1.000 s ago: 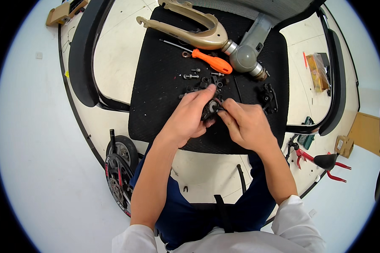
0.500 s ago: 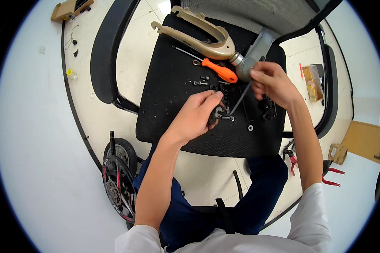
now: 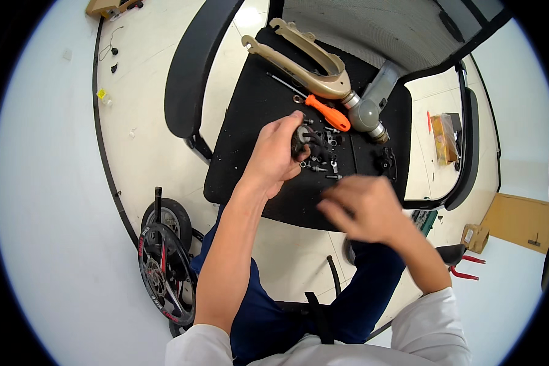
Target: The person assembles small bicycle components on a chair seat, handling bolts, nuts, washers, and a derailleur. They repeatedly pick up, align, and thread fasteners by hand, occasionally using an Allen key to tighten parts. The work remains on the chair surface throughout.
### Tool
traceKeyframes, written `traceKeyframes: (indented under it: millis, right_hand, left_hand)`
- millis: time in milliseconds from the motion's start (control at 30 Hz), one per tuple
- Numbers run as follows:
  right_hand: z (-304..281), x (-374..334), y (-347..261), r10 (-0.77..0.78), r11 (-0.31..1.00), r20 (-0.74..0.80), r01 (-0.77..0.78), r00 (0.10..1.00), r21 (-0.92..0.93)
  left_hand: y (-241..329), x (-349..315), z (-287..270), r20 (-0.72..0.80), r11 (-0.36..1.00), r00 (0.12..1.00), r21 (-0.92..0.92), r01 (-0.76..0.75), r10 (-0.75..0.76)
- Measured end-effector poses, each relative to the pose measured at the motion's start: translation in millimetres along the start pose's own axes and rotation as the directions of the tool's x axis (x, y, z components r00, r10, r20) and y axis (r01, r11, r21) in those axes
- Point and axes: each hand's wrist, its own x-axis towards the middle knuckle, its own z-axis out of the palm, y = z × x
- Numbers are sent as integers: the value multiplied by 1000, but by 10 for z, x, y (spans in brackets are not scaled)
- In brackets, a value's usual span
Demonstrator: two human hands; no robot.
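Observation:
My left hand [image 3: 273, 152] is closed around a small dark metal part with a round grey face [image 3: 302, 135], held over the black seat of an office chair [image 3: 238, 152]. Its exact kind is hard to tell. My right hand [image 3: 369, 204], smeared by motion, hovers above the seat's front edge; whether it holds anything does not show. Between the hands lie several dark bolts and small fittings [image 3: 319, 166]. An orange-handled screwdriver [image 3: 327, 113] rests behind them, beside a gold bicycle fork [image 3: 314, 85] with a rounded grey joint [image 3: 365, 114].
On the seat's right lies a black mechanical part [image 3: 384, 160], with a thin dark rod [image 3: 354, 154] left of it. Armrests [image 3: 192, 73] flank the seat. Wheels [image 3: 165, 268] stand on the floor at lower left. Cardboard [image 3: 518, 222] and red-handled pliers [image 3: 466, 268] are at right.
My right hand has moved down toward me, away from the grey joint; the hex key it held no longer shows. My left hand has lifted the dark part and turned it. The view has shifted slightly.

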Motion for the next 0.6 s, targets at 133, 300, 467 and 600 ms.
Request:
traceKeyframes:
  millis: [133, 300, 467, 600]
  right_hand:
    - [-385, 209, 530, 187, 957, 2, -182, 982, -226]
    - [-402, 536, 234, -138, 982, -89, 125, 986, -142]
    - [-114, 50, -169, -101, 995, 91, 103, 991, -14]
    - [-17, -152, 217, -27, 980, -46, 17, 999, -198]
  left_hand:
    - [-107, -104, 92, 113, 995, 992, 88, 45, -55]
    - [-279, -42, 281, 170, 967, 983, 252, 21, -66]
    - [-204, 70, 155, 102, 999, 995, -40, 4, 1]
    - [-151, 32, 134, 95, 997, 994, -52, 65, -59]
